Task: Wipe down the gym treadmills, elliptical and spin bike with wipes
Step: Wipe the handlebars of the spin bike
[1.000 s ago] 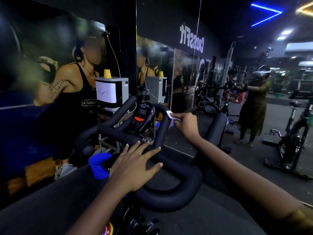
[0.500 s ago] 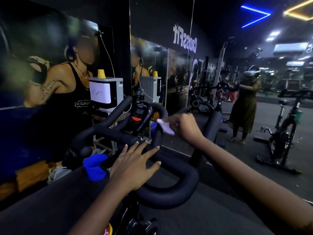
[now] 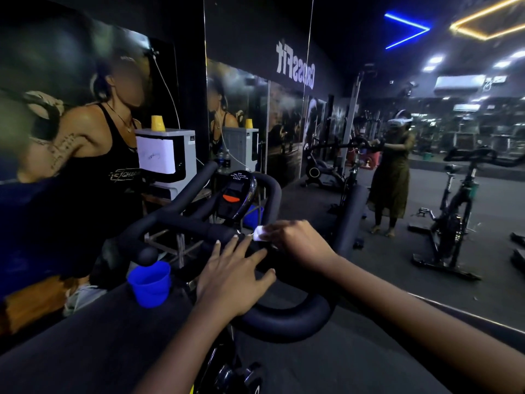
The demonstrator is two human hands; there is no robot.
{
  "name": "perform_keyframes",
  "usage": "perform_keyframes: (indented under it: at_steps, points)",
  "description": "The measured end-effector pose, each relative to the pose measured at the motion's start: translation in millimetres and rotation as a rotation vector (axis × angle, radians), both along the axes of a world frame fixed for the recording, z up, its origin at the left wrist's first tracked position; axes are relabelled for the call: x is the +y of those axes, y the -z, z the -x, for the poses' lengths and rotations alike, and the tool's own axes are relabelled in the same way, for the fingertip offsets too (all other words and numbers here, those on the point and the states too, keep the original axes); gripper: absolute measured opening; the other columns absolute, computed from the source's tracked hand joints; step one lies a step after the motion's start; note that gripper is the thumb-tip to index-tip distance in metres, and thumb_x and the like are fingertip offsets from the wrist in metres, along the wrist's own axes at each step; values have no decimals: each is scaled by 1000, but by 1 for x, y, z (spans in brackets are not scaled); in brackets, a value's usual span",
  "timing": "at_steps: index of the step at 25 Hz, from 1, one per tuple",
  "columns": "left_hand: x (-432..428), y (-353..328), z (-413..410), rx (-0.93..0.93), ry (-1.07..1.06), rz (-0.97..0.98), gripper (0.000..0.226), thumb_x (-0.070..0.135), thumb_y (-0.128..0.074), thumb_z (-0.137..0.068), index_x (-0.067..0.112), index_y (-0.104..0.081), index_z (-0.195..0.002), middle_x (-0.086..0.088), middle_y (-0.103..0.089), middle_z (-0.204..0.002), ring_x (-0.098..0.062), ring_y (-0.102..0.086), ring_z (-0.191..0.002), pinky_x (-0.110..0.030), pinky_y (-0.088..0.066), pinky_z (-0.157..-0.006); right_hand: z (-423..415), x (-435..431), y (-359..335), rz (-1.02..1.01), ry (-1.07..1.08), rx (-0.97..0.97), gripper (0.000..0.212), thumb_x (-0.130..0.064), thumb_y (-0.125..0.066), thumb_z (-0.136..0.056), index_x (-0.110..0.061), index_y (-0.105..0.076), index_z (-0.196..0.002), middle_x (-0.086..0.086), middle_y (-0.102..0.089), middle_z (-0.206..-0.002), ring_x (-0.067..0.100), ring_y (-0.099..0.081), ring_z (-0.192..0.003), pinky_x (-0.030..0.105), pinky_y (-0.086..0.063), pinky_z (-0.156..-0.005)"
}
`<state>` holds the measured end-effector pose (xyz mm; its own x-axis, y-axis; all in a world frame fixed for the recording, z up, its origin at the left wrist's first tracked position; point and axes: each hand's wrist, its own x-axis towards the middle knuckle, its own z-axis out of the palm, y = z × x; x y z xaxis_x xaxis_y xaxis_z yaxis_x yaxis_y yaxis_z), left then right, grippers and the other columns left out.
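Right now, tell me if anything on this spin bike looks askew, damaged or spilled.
Nothing stands out. The handlebar looks intact, the console sits between the bars, and the blue cup stands upright with no spill visible. The right hand holds the wipe against the bar; the left hand rests flat on it.

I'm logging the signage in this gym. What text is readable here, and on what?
"CrossFit", white letters seen reversed, high on the dark wall panel.
Gold print on the poster's tank top: partly hidden, unreadable.
Handwriting on the white sheet: too faint to read.
On the console: a logo only, no words.
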<state>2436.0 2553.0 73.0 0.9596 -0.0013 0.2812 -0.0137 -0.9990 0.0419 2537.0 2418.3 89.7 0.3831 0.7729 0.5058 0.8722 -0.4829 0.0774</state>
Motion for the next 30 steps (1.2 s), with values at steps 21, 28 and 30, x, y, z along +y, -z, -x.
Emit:
perform_keyframes:
  at_steps: [21,28,30]
  points:
    - [1,13,20,-129,245,-75,61,56,-27,-82,29,-62,-123,3,-65,-123,-22,-59,-117,-47,-42,-99,38,-97,-23,123,-43,-101,27,-8,-55,-78,-13,-74,-96,3,-72,-95,14,-68,-86,20,-49,-75]
    - [-1,15,23,-91,158,-67,101,65,13,-60,32,-23,-149,10,-21,-156,-11,-14,-145,-34,-4,-117,51,-49,-5,194,-100,-30,38,-29,-41,-88,-11,-72,-99,4,-69,-103,20,-63,-87,20,-40,-79]
    - [-2,15,23,-112,167,-68,100,64,16,-59,37,-18,-149,10,-19,-157,-10,-12,-145,-33,-3,-117,53,-69,-7,228,-131,-86,34,-21,-40,-89,-11,-72,-97,5,-69,-101,21,-62,-82,23,-43,-76]
